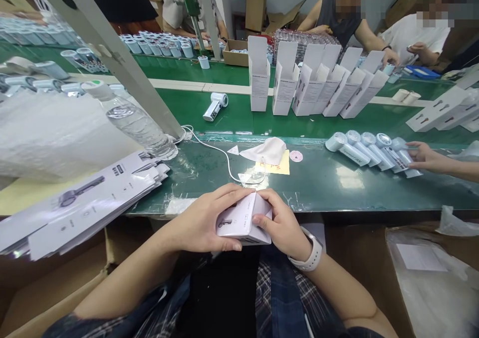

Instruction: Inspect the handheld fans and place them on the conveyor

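Between my two hands, at the front edge of the green bench, is a white printed carton [234, 222] with a small picture of a handheld fan on its face. My left hand [205, 218] wraps round its left side, thumb along the lower edge. On the right side, my right hand [280, 223] grips it with the thumb bent over a face. The carton's far end is partly hidden by my fingers. Just beyond lie a white cloth-like piece [267, 151], a yellow paper [282, 164], a round pink sticker [296, 156] and a white cable [228, 163].
Flat printed cartons [93, 198] and a water bottle [130, 121] lie left, beside a metal post [123, 64]. Several open upright boxes [259, 86] stand ahead near a light blue handheld fan [216, 106]. Another person's hand [422, 156] touches the row of fans [368, 148] at right.
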A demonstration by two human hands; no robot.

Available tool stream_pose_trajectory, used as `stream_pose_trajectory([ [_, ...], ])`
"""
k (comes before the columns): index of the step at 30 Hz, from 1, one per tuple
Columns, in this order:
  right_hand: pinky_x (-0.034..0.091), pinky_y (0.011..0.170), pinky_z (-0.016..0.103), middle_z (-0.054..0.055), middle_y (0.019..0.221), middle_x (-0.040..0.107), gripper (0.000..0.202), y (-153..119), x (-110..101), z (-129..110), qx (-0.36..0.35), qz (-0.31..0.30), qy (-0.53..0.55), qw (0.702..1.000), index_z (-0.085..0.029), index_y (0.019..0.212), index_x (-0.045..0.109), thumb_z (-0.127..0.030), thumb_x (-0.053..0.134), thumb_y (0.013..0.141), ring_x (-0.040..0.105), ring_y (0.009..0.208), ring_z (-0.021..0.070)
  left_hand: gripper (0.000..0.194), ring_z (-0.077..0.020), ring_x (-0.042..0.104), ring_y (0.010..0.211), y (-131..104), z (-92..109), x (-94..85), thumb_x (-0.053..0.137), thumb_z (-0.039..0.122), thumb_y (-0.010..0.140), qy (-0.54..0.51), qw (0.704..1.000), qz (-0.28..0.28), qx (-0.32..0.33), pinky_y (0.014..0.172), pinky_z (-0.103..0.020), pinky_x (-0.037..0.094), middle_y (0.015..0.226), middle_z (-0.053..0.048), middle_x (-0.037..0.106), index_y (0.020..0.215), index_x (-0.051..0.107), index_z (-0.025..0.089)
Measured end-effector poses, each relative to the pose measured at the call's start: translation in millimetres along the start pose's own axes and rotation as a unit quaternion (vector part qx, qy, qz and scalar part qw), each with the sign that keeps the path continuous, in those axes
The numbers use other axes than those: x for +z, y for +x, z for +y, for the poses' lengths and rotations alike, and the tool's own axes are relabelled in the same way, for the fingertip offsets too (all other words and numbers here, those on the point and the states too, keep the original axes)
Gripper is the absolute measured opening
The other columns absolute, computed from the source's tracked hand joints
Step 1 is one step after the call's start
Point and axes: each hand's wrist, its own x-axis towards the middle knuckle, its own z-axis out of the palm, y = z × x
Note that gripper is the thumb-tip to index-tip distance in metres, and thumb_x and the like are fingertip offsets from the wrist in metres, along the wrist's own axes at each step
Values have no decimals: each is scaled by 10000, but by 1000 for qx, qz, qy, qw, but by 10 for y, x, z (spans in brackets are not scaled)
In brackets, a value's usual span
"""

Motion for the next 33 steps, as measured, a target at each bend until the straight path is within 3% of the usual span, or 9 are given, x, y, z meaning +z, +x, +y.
stream_pose_trajectory([
  [6,474,988,432,57,1104,651,312,14,-20,7,23,-6,3,1000,-224,1117,665,-375,773,865,619,1069,268,830,-295,661,1159,23,44,8,706,707,867,21,1000,-8,-6,1010,-424,560,1330,-129,639,1504,436,248],
  [12,501,952,417,56,1097,673,345,-12,9,71,29,6,-10,1000,-235,1115,663,-463,775,881,637,1038,260,778,-283,659,1122,50,36,-19,630,721,913,-3,999,-46,-11,963,-395,558,1311,-133,634,1488,439,233],
  [21,518,1031,445,91,1195,681,548,-23,-15,127,2,-2,20,1000,-239,1269,661,-651,702,910,653,1127,274,854,-287,657,1105,77,15,37,691,778,829,-29,999,-3,-18,967,-403,561,1285,-121,636,1455,463,244],
  [28,523,1001,448,84,1142,672,523,-34,-3,113,21,19,9,1000,-234,1202,696,-650,729,888,653,1083,276,819,-285,654,1113,90,0,67,716,726,844,-32,999,-3,-6,944,-392,558,1299,-123,620,1450,442,248],
  [33,517,1056,466,92,1200,660,512,8,31,113,-8,-9,-13,1000,-253,1311,648,-626,642,960,634,1149,278,765,-260,646,1047,42,-46,79,714,669,855,-37,999,10,-13,880,-371,560,1271,-114,600,1429,436,247],
])
